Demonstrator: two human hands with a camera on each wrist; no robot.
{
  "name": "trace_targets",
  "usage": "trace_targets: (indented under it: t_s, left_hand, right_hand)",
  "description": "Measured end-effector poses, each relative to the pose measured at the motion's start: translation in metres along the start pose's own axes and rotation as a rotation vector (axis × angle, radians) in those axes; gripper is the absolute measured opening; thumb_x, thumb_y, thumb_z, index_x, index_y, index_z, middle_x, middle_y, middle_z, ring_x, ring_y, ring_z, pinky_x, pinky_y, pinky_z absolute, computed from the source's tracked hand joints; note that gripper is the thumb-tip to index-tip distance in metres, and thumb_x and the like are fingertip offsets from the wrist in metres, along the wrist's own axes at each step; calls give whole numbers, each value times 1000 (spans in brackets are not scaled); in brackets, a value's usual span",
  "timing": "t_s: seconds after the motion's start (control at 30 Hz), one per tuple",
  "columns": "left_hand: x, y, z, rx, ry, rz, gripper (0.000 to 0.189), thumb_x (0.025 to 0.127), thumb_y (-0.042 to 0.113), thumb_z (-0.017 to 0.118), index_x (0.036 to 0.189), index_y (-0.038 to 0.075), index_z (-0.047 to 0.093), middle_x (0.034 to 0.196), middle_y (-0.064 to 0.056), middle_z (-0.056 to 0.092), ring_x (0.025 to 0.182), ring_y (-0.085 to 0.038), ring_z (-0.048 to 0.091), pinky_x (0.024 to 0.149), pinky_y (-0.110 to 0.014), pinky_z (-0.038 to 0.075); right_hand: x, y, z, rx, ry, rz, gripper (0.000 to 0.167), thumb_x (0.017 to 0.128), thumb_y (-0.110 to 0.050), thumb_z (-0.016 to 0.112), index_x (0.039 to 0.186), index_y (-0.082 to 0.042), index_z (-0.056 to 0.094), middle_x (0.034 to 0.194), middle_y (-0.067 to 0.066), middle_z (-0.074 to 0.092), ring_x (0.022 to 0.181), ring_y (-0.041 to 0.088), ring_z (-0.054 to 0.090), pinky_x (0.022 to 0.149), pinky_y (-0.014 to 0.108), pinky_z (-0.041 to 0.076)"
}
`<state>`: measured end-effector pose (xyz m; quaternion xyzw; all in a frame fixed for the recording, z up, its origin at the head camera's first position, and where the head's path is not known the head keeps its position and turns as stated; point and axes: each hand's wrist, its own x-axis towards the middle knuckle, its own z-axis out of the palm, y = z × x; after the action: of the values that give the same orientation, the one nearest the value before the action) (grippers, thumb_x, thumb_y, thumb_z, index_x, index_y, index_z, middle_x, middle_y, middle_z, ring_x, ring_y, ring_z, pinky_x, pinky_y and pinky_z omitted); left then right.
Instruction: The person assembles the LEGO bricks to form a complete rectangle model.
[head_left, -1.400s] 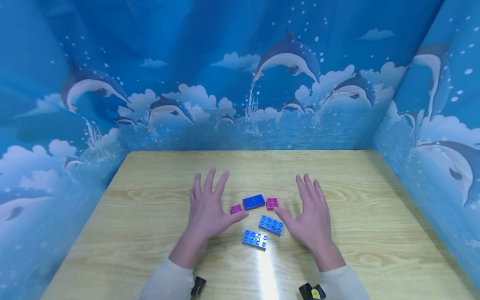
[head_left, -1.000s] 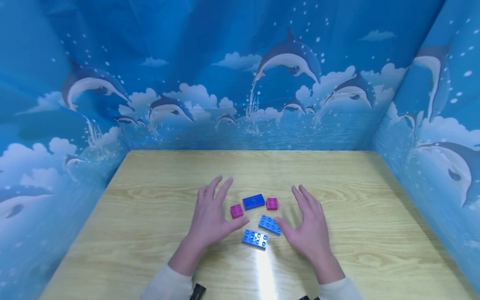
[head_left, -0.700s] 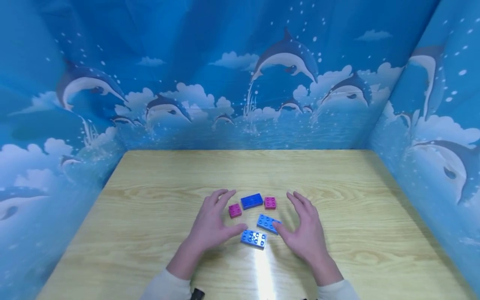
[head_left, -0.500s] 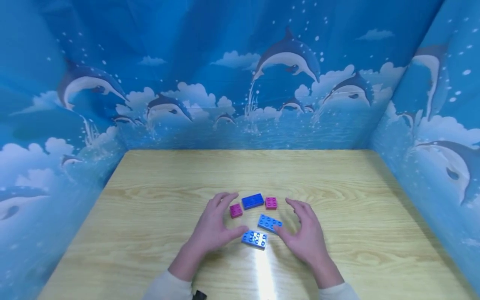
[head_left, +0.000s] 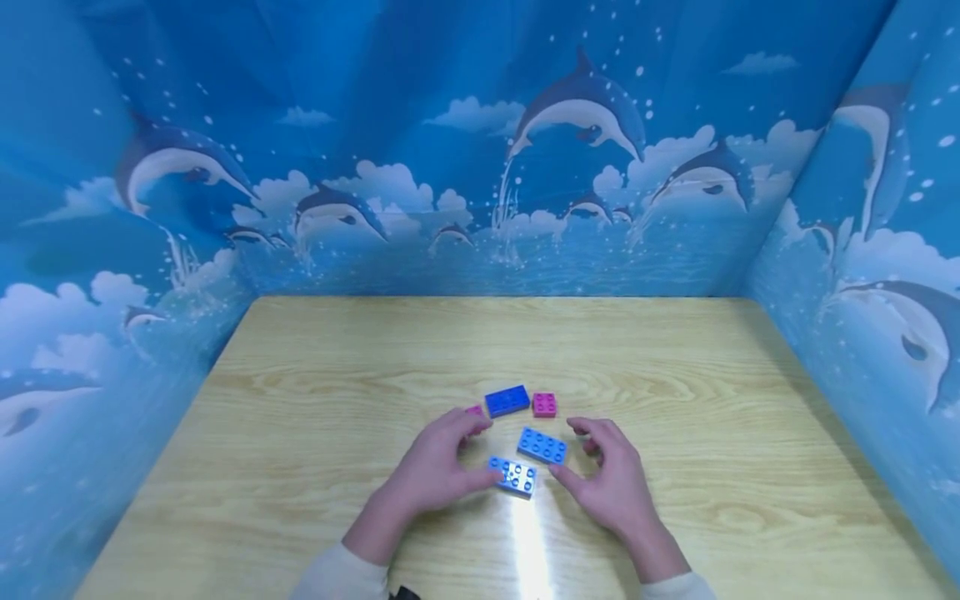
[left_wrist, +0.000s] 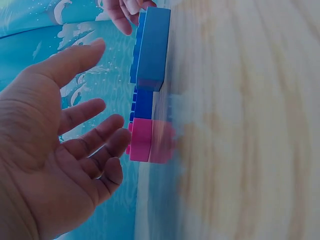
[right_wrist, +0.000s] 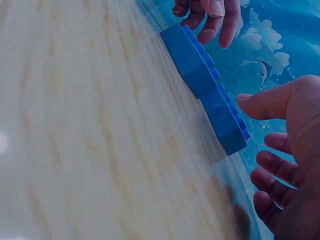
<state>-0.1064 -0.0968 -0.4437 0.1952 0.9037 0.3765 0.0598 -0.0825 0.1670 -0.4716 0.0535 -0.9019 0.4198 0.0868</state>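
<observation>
Five toy building bricks lie studs up on the wood-grain surface (head_left: 337, 358), between and ahead of the two hands. The left hand (head_left: 438, 467) has its thumb and bent fingers spread apart, with a gap between them. In the head view, its thumb tip overlaps the left end of the near light blue eight-stud brick (head_left: 519, 478); the left wrist view shows the thumb apart from the bricks. Its fingers partly cover the left pink brick (head_left: 475, 411). The right hand (head_left: 611, 479) likewise has its thumb and curved fingers apart; its thumb tip is just beside the right end of the far light blue eight-stud brick (head_left: 542, 447), and contact cannot be determined. This brick lies beyond the near one, offset to the right. Farther from the person, the dark blue brick (head_left: 507, 402) lies at a slight angle between the left pink brick and the right pink four-stud brick (head_left: 544, 405). Light-coloured sleeves (head_left: 341, 575) cover both forearms. A blue dolphin-print backdrop (head_left: 450, 192) stands behind the surface and along its sides.
</observation>
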Motion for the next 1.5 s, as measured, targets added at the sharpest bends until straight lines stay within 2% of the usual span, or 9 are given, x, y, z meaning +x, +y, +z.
trace_targets:
  t_s: [0.23, 0.6, 0.73, 1.07, 1.3, 1.5]
  left_hand:
    - [0, -2, 3, -9, -39, 13, 69, 72, 43, 87, 129, 12, 63, 116, 0, 63, 104, -18, 59, 92, -40, 49]
    - [2, -5, 12, -51, -109, 8, 54, 71, 29, 90, 117, 11, 68, 95, 7, 59, 85, -12, 55, 76, -28, 50]
    - [2, -6, 14, -50, -133, 8, 49, 72, 25, 88, 115, 11, 69, 91, 8, 57, 82, -11, 54, 73, -26, 49]
    - [1, -8, 16, -46, -127, 10, 39, 75, 20, 87, 110, 12, 70, 88, 9, 56, 81, -9, 53, 72, -25, 49]
    - [0, -9, 18, -68, -121, 1, 36, 76, 19, 86, 107, 12, 69, 88, 8, 56, 80, -9, 53, 73, -25, 49]
    - [1, -10, 18, -69, -118, -7, 35, 76, 19, 86, 106, 12, 69, 88, 7, 56, 80, -9, 53, 73, -25, 49]
  right_hand:
    - [1, 2, 1, 2, -10, 7, 63, 65, -14, 93, 121, -9, 66, 107, 3, 64, 91, 17, 57, 80, 39, 51]
    - [1, 4, 3, 29, 27, -36, 54, 60, -6, 94, 109, -9, 71, 96, 0, 66, 84, 15, 58, 77, 36, 52]
    - [0, 4, 3, 31, 18, -17, 49, 62, -6, 94, 105, -11, 72, 94, -3, 66, 85, 14, 58, 78, 38, 52]
    - [1, 5, 6, 2, 3, 24, 42, 64, -7, 92, 101, -14, 72, 92, -6, 66, 84, 13, 58, 79, 38, 51]
    - [1, 3, 6, -10, -18, 85, 39, 66, -8, 90, 100, -15, 72, 91, -5, 65, 84, 14, 57, 80, 38, 49]
    - [3, 3, 3, -11, -25, 84, 39, 68, -6, 89, 102, -13, 72, 90, -4, 65, 84, 15, 57, 79, 38, 49]
